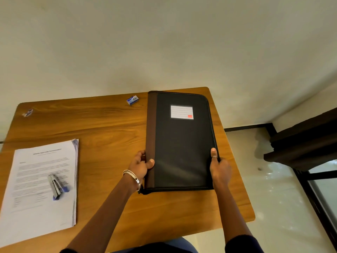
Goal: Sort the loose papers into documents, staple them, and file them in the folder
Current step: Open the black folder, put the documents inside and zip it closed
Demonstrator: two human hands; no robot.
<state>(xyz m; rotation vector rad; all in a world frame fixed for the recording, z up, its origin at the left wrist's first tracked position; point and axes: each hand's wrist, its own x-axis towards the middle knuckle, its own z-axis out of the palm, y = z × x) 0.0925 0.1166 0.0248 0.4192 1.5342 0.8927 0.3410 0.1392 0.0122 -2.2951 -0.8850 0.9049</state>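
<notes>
A closed black folder [182, 143] with a brown spine and a white label lies on the right side of the wooden table [113, 128]. My left hand [141, 166] grips its spine edge, thumb on the cover. My right hand [218, 167] grips its right edge, thumb on top. A stack of printed papers [42, 190] lies at the left of the table. A silver and blue stapler [56, 187] rests on top of that stack.
A small blue staple box [132, 100] sits near the table's far edge. Another small blue and white item [27, 113] lies at the far left corner. The wall stands right behind the table. Dark furniture [306, 141] stands on the floor to the right.
</notes>
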